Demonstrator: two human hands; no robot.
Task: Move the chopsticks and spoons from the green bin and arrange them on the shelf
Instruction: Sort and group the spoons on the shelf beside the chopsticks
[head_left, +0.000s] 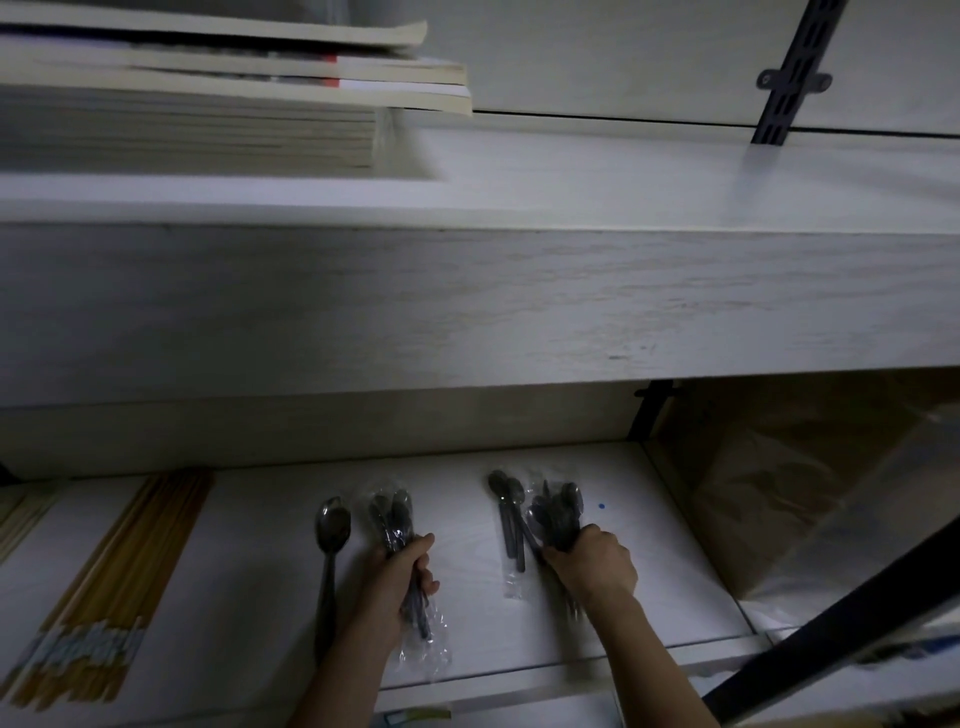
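Dim, cool light falls from above, leaving the top of the upper shelf (623, 176) palest while the lower shelf (457, 597) beneath it sits in shade, darkest along its far edge. The spoon bundles (393, 514) read almost black, with faint glints on their clear wrapping. The stacked books (208, 119) at far left are smeared by motion blur, as are the near ends of the chopsticks (130, 561) at left. Wide-angle distortion bows the straight edges, and the corners darken, most at right.

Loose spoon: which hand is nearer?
Left. The left hand grips a bagged bundle just right of the loose spoon; the right hand holds a second bundle farther right.
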